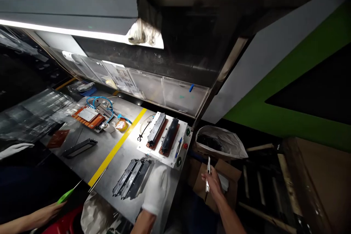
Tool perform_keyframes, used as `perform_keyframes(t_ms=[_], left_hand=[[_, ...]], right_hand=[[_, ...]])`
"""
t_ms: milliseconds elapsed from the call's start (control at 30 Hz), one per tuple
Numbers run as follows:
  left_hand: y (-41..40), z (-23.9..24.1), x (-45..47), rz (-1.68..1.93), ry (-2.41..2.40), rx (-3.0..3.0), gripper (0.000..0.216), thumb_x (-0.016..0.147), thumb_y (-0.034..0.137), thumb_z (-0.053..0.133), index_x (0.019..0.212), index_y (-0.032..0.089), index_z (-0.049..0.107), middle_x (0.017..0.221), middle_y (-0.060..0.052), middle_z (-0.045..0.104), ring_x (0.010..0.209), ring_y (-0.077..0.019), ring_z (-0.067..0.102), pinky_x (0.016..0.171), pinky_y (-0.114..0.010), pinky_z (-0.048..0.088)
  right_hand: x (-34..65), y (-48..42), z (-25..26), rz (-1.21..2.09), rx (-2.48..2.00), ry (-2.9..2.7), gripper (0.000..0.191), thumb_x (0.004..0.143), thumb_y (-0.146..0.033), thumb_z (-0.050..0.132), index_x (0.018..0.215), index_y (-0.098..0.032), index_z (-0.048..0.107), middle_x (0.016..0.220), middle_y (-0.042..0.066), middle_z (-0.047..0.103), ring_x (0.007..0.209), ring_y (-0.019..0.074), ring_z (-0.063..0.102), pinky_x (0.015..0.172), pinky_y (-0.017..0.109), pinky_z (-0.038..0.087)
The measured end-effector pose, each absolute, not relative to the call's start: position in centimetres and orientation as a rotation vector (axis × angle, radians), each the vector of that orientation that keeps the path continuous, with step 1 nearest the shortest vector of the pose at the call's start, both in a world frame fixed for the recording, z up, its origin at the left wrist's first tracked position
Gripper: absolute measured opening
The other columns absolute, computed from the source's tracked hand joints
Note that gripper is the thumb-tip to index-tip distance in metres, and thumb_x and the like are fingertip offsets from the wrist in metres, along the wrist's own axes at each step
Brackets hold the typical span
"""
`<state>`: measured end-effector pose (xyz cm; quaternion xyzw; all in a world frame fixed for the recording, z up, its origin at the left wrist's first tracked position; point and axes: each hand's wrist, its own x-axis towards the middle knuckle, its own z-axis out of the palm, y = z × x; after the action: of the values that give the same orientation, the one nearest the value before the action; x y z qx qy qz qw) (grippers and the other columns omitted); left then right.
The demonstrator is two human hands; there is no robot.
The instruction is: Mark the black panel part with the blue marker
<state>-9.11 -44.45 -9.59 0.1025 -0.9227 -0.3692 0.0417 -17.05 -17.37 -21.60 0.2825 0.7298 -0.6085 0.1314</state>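
My left hand [155, 188] wears a white glove and lies flat on the metal table [109, 155], its fingers beside a row of several black strips [132, 178]. Off the table's right edge, my bare right hand [212, 185] is closed on a thin white strip [208, 172], held upright over an open cardboard box [222, 170]. Just beyond the left hand stands a white fixture plate [175, 157] carrying two long black parts on red-brown bases [163, 133].
A yellow line [117, 145] crosses the table. Left of it lie a single black strip [79, 147], an orange board with blue cables [91, 116] and a tape roll [121, 125]. A bag-lined bin [221, 142] sits right. Another person's hand with a green tool [65, 195] is at lower left.
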Motion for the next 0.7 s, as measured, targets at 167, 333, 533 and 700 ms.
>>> perform_keyframes(t_ms=[167,333,533,700], left_hand=[[-44.1,-7.8,-22.1,-0.564,-2.857,0.073,0.039,0.098,0.028,0.043,0.130,0.019,0.062,0.145,-0.019,0.052,0.135,-0.0348,0.051,0.110,-0.052,0.049],[-44.0,-8.5,-27.0,-0.389,-3.051,0.197,0.038,0.097,0.030,0.045,0.132,0.030,0.059,0.134,-0.013,0.061,0.099,-0.0280,0.070,0.081,-0.042,0.060],[-43.8,-9.4,-26.8,-0.310,-3.100,0.246,0.047,0.098,0.025,0.039,0.144,0.028,0.049,0.132,-0.015,0.063,0.093,-0.0226,0.070,0.069,-0.031,0.056],[-43.9,-9.6,-26.8,-0.249,-3.100,0.240,0.049,0.099,0.020,0.030,0.144,0.026,0.050,0.135,-0.014,0.062,0.092,-0.0237,0.068,0.069,-0.033,0.054]], right_hand=[[-24.3,-22.7,-15.2,-1.620,0.176,2.435,0.061,0.090,-0.053,0.044,0.137,-0.017,0.060,0.126,0.013,0.068,0.114,0.0269,0.065,0.103,0.040,0.050],[-28.9,-28.7,-10.0,-1.400,-0.233,2.638,0.050,0.100,-0.038,0.037,0.140,-0.020,0.061,0.127,0.013,0.066,0.115,0.0255,0.062,0.102,0.036,0.046],[-30.5,-30.6,-7.7,-0.786,-0.525,2.835,0.046,0.104,-0.027,0.034,0.145,-0.036,0.052,0.109,0.005,0.068,0.089,0.0174,0.067,0.074,0.027,0.046],[-30.9,-30.4,-7.6,-0.589,-0.606,2.852,0.044,0.102,-0.026,0.041,0.141,-0.040,0.056,0.100,0.001,0.067,0.083,0.0153,0.067,0.068,0.026,0.043]])
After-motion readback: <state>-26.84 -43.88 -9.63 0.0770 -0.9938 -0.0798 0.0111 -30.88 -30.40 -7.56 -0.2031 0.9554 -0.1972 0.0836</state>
